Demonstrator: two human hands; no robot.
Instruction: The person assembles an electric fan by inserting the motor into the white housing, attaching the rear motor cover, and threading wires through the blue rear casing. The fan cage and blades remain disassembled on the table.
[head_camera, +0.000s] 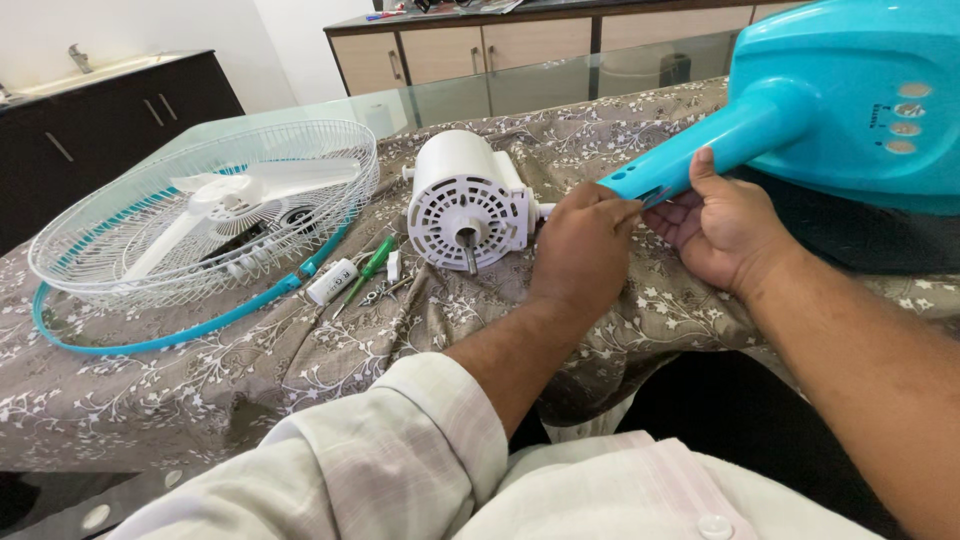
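Note:
A turquoise fan base (850, 90) lies tilted at the right, its neck (700, 155) pointing down-left. My right hand (725, 225) cups the neck from below, thumb on top. My left hand (580, 250) has its fingers closed at the neck's open end, hiding what is between them. Just left of that hand lies the white fan motor housing (468, 200), its shaft facing me.
A white wire fan guard (210, 215) with white blades and a turquoise ring (180, 330) lies at the left. A white capacitor (332, 281), green screwdriver (372, 266) and small metal parts (385, 292) lie on the floral cloth (300, 370). Cabinets stand behind the glass table.

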